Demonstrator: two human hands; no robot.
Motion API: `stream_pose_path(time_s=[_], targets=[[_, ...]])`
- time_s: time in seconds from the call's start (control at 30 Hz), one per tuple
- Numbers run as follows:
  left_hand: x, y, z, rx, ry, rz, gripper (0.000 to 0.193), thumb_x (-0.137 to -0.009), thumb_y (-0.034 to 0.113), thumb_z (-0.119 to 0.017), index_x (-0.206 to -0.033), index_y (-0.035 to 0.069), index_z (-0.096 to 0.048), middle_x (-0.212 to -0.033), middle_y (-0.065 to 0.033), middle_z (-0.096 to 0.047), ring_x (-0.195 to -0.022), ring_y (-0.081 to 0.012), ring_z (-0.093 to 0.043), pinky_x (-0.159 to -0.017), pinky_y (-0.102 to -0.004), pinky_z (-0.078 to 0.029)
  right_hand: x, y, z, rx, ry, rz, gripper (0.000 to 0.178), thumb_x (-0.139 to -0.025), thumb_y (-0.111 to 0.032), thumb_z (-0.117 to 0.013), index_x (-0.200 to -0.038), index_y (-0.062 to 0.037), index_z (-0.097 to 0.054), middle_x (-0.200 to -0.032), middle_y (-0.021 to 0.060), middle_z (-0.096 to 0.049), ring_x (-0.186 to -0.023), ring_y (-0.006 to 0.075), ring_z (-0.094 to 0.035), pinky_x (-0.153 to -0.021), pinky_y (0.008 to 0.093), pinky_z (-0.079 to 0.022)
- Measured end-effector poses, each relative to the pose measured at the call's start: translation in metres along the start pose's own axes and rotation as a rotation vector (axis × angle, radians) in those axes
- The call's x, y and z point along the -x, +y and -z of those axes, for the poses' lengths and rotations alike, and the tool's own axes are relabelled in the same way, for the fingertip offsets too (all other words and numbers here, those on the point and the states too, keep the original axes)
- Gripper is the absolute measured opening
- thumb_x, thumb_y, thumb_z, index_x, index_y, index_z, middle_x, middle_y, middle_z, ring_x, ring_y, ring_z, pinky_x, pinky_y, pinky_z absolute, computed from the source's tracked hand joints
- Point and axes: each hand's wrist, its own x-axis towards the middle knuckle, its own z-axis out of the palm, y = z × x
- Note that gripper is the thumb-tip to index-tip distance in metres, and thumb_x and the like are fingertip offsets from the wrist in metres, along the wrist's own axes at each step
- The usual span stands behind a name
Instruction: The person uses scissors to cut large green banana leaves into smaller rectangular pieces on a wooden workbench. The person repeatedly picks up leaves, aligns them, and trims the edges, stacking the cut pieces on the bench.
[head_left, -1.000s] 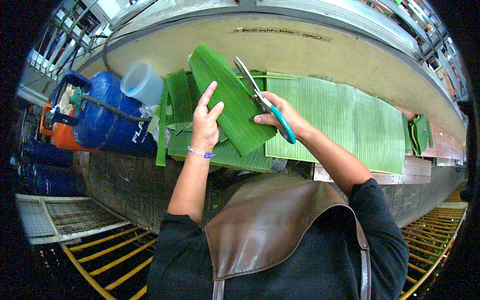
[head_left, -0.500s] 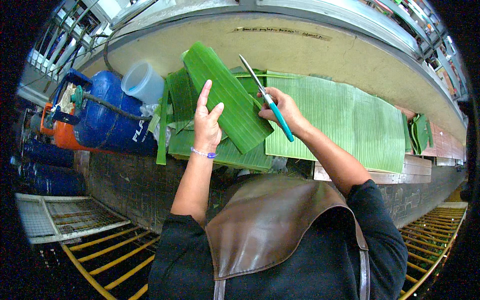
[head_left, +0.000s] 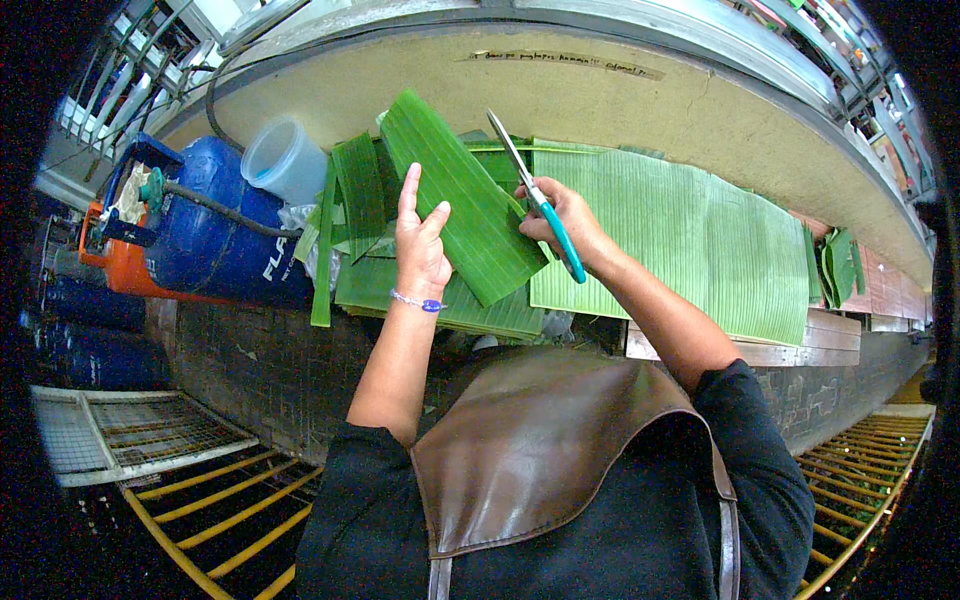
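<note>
My right hand is closed around scissors with teal handles, their blades pointing up and away. Its fingertips also meet the right edge of a cut piece of banana leaf, which lies slanted in front of me. On the near left side of that piece, my left hand has its index finger stretched out and its thumb apart; the other fingers are hard to make out. More banana leaf pieces lie beneath and to the left. A wide, pale green leaf sheet is spread out to the right.
At left lies a blue gas cylinder with a hose, beside an orange one. A translucent bucket stands by the low wall. Folded leaves sit far right. Yellow railings are nearby on both sides.
My left hand has shifted slightly right. The leaf piece has moved a little to the right, and the scissors' tips have shifted slightly right too.
</note>
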Motion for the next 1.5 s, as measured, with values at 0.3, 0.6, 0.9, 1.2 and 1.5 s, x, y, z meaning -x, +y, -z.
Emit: stream_pose_path(time_s=[0.3,0.6,0.9,1.2,1.5], targets=[[-0.019,0.001,0.019,-0.090,-0.207,0.120,0.067,-0.082,-0.009,-0.055,-0.142,0.013,-0.035,-0.138,-0.0106,-0.043,-0.120,-0.0243,-0.049,-0.099,-0.0382,-0.043,0.001,-0.010,0.008,-0.078,0.020,0.037,0.046,-0.069,-0.002,-0.069,-0.112,-0.0061,-0.053,-0.074,-0.0019,-0.054,-0.058,0.0064,-0.048,-0.047,0.0214,-0.036],[-0.043,0.020,0.031,-0.066,-0.226,0.079,0.071,-0.080,-0.011,-0.058,-0.142,0.011,-0.032,-0.137,-0.0108,-0.043,-0.118,-0.0233,-0.050,-0.097,-0.0380,-0.046,0.028,-0.010,0.032,-0.116,-0.068,0.097,0.056,-0.077,-0.035,-0.074,-0.119,-0.0073,-0.049,-0.082,0.0011,-0.055,-0.069,0.0105,-0.054,-0.053,0.0239,-0.039],[-0.057,0.035,0.027,-0.043,-0.229,-0.004,0.077,-0.076,-0.010,-0.062,-0.143,0.011,-0.031,-0.139,-0.0100,-0.043,-0.123,-0.0237,-0.046,-0.104,-0.0370,-0.038,0.080,0.023,0.043,0.185,-0.494,-0.111,0.090,-0.064,-0.063,-0.074,-0.127,-0.0044,-0.046,-0.103,0.0081,-0.054,-0.099,0.0211,-0.053,-0.088,0.0359,-0.044],[-0.061,0.025,0.004,-0.093,-0.294,-0.004,0.077,-0.077,-0.015,-0.059,-0.143,0.010,-0.031,-0.137,-0.0096,-0.043,-0.118,-0.0211,-0.050,-0.098,-0.0344,-0.043,0.060,0.010,0.029,0.238,-0.536,0.033,0.092,-0.064,-0.069,-0.068,-0.125,-0.0024,-0.047,-0.097,0.0122,-0.058,-0.094,0.0232,-0.057,-0.083,0.0363,-0.047],[-0.061,0.024,-0.005,-0.204,-0.295,-0.076,0.078,-0.074,-0.017,-0.060,-0.143,0.009,-0.032,-0.140,-0.0098,-0.040,-0.119,-0.0204,-0.049,-0.099,-0.0337,-0.043,0.052,0.005,0.023,0.201,-0.534,0.050,0.089,-0.066,-0.070,-0.065,-0.122,-0.0027,-0.048,-0.090,0.0076,-0.055,-0.086,0.0185,-0.054,-0.076,0.0322,-0.046]])
